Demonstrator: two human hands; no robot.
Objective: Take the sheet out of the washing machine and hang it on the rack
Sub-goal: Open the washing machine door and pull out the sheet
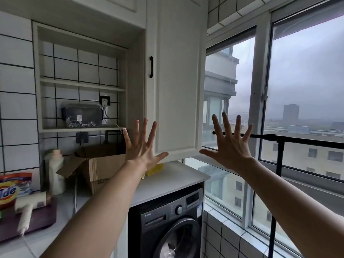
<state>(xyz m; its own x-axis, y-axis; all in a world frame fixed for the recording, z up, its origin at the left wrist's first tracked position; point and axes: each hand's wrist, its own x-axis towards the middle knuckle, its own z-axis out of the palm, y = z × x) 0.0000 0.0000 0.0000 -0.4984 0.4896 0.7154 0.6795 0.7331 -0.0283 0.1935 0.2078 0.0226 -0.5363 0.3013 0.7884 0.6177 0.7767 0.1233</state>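
A dark front-loading washing machine [167,220] stands under the white counter at lower centre, its round door shut; no sheet shows. A black rack [290,137] with a horizontal bar and uprights stands at the right along the window. My left hand [142,146] is raised in the air in front of the white cabinet, fingers spread wide, holding nothing. My right hand [229,144] is raised the same way, fingers spread, in front of the rack bar's left end and the window.
The white counter [167,181] carries a cardboard box [100,164], a white bottle [55,170], a detergent bag [13,189], a hair dryer [28,207] and a yellow object [155,169]. A tall white cabinet door [176,75] hangs above. Large windows [305,71] fill the right.
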